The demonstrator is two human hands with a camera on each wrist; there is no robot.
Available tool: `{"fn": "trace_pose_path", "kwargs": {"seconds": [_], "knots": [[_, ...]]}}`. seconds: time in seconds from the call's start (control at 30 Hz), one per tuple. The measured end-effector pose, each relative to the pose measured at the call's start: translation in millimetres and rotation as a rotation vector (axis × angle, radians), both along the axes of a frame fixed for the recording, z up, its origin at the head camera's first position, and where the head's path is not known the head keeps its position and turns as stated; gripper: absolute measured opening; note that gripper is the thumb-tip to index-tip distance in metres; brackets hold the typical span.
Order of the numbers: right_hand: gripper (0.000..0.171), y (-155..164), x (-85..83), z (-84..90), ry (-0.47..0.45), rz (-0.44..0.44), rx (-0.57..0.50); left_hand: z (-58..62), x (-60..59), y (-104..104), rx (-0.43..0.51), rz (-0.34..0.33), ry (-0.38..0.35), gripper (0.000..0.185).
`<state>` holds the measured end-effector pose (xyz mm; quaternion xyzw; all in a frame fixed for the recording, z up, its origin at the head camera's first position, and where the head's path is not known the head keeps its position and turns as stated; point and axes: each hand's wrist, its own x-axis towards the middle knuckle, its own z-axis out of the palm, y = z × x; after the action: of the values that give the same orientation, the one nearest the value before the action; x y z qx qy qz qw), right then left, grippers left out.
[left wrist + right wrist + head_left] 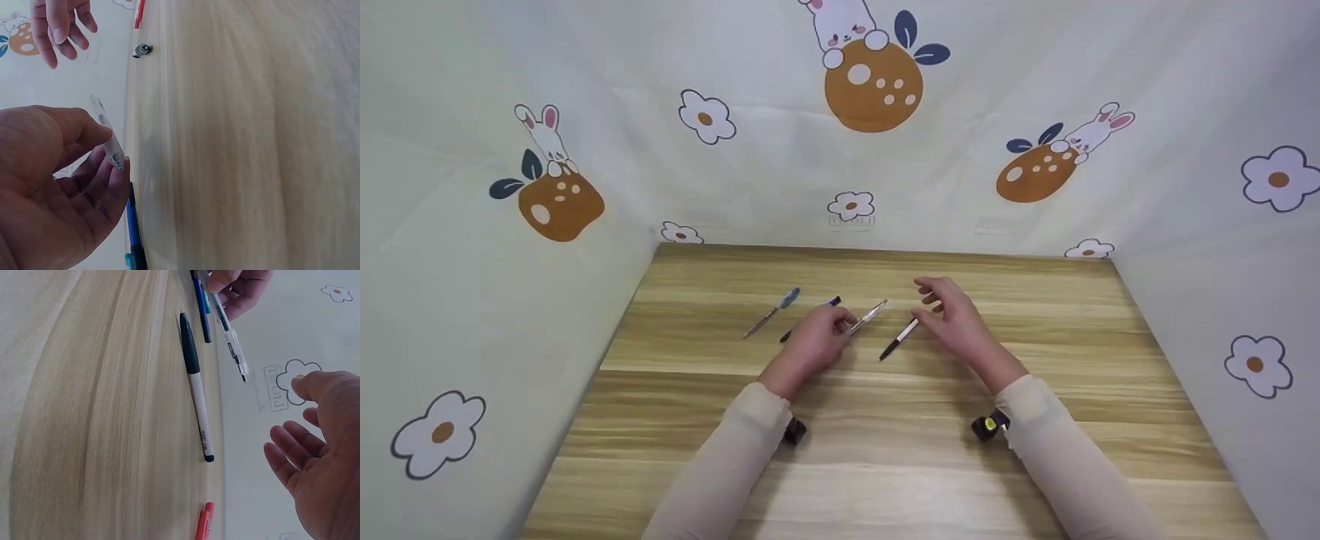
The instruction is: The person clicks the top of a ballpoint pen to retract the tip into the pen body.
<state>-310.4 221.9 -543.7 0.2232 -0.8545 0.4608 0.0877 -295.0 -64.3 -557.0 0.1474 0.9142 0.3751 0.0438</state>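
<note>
My left hand [834,326] pinches a clear pen [868,316] between thumb and fingers, lifted a little off the wooden table [885,450]. In the left wrist view the clear pen [107,136] points away from the left hand [109,149]. My right hand [931,301] hovers open to the right of it, holding nothing. In the right wrist view the right hand [298,422] has spread fingers, and the clear pen [230,343] points toward it. A black-and-white pen [898,339] lies on the table between the hands.
A blue pen [772,311] lies left of my left hand, and a dark blue pen [832,302] is partly hidden under it. A red pen [203,523] lies near my right hand. Patterned cloth walls [472,262] enclose the table on three sides.
</note>
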Motion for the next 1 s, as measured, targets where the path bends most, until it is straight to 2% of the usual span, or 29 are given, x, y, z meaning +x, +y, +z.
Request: {"fn": "trace_pose_path", "kwargs": {"seconds": [0.4, 0.77, 1.0], "knots": [[0.05, 1.5, 2.0, -1.7, -0.018, -0.014, -0.004, -3.3, -0.9, -5.2, -0.052, 0.011, 0.051, 0.027], [0.05, 1.6, 2.3, -3.4, -0.026, -0.009, -0.027, -4.7, 1.9, -4.9, -0.195, 0.114, 0.06, 0.03], [0.051, 3.3, 2.3, -5.0, -0.014, -0.008, -0.038, -6.7, 2.6, -4.9, -0.253, 0.133, 0.079, 0.025]]}}
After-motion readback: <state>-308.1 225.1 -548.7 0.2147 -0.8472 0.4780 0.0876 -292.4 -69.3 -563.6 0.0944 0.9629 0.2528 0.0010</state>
